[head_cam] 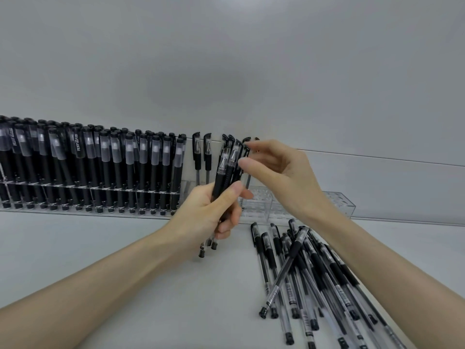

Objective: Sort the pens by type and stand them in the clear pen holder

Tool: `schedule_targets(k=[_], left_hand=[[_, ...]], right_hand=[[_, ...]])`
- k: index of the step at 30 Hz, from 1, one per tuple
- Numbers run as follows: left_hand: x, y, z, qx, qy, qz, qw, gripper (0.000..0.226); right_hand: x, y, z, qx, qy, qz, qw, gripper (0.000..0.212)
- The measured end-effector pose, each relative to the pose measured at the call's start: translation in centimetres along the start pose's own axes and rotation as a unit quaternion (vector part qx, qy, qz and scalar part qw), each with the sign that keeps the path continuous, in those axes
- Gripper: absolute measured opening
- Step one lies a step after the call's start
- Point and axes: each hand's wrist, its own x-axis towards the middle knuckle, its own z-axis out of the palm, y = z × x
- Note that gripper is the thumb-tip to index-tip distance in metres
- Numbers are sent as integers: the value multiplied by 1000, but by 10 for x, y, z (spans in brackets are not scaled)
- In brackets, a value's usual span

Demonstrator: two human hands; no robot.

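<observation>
Above the table (pixel 120 238), pens (pixel 223 173) in left hand (pixel 207 214)

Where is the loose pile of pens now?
In the head view, the pile lies on the table at lower right, before the holder's empty end.

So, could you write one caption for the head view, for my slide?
Left hand grips a pen bundle; right hand pinches one pen near the clear pen holder.
</observation>
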Motion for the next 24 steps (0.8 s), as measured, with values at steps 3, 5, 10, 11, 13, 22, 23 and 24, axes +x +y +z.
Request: schedule_targets(k=[3, 5, 10, 11, 13, 22, 23, 24], left_hand=[[-1, 0, 3, 17, -6, -2, 1000, 42], [-1, 1, 2, 16, 13, -7, 1000, 41], [1, 0, -7, 55, 112, 0, 992, 32], [1, 0, -7, 62, 127, 5, 990, 31], [1, 2, -7, 72, 139, 14, 988, 30], [2, 2, -4, 36, 130, -21, 991, 25], [3, 2, -4, 32, 128, -21, 991, 22], [3, 2, -4, 29, 125, -17, 992, 20]], right_hand=[[-1, -2, -1, 45, 4, 15, 999, 30], [2, -4, -6, 60, 32, 5, 998, 29], [18, -7, -27, 65, 173, -43, 982, 21], [20, -5, -30, 26, 192, -62, 979, 23], [24, 1, -31, -56, 206, -97, 972, 28], [30, 22, -23, -136, 167, -114, 970, 23], [30, 23, -22, -144, 159, -116, 970, 23], [30, 25, -21, -158, 151, -121, 968, 23]])
